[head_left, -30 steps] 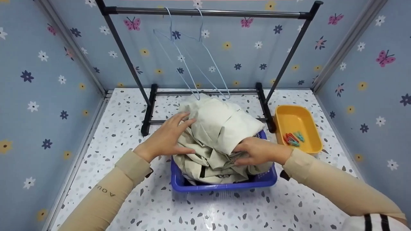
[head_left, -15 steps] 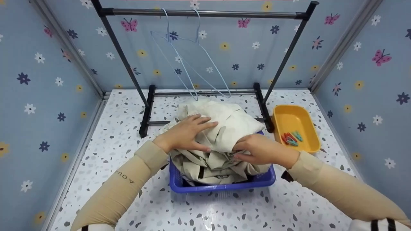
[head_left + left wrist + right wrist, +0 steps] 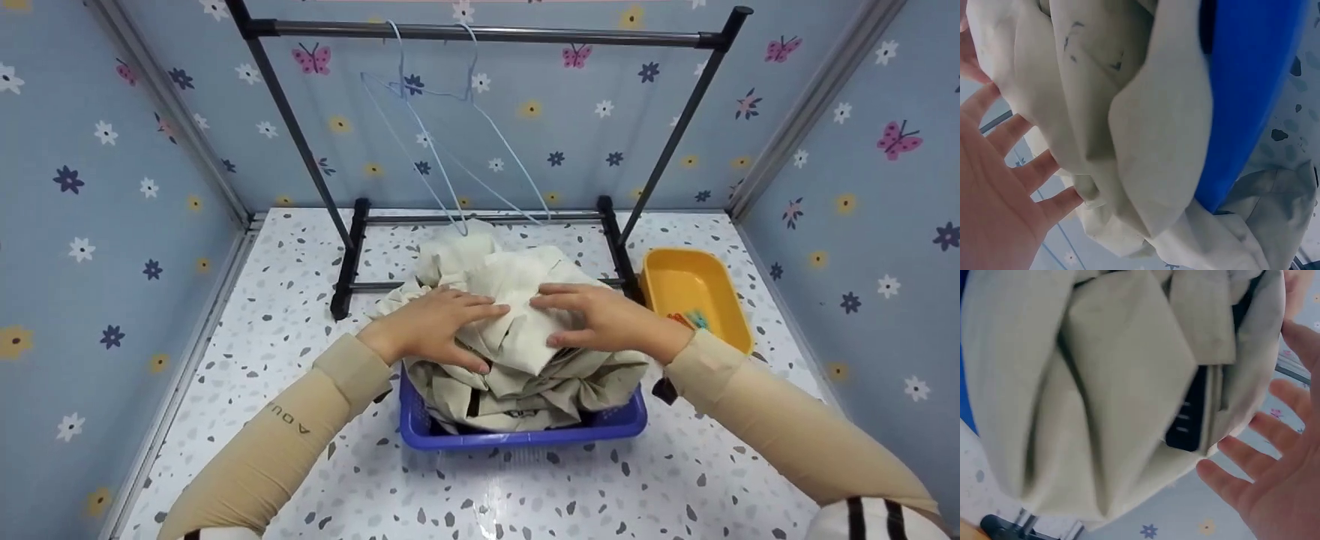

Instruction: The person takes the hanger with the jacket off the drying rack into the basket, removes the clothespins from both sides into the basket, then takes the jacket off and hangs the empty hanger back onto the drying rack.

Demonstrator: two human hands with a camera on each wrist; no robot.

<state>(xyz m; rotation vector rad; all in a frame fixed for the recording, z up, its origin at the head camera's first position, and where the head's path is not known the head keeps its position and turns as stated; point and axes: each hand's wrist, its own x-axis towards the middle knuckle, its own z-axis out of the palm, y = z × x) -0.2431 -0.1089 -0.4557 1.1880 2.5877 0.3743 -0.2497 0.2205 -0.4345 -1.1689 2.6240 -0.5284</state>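
Observation:
A heap of pale beige cloth garments fills a blue plastic basket and rises above its rim. My left hand lies over the heap's left side, fingers spread and straight. On the right side, my right hand extends over the cloth with its fingers loosely straight. In the left wrist view, the left fingertips rest along the edge of the cloth. The right wrist view has the right fingertips right at the cloth, near a dark label with pale marks.
Behind the basket stands a black garment rack, two thin light-blue wire hangers on its bar. A yellow tub with red and green clothespins sits at right. Flower-patterned walls enclose the speckled floor.
My left hand has moved right onto the heap. The right hand has let go of the cloth's front edge and moved up over the heap. The cloth sags slightly lower.

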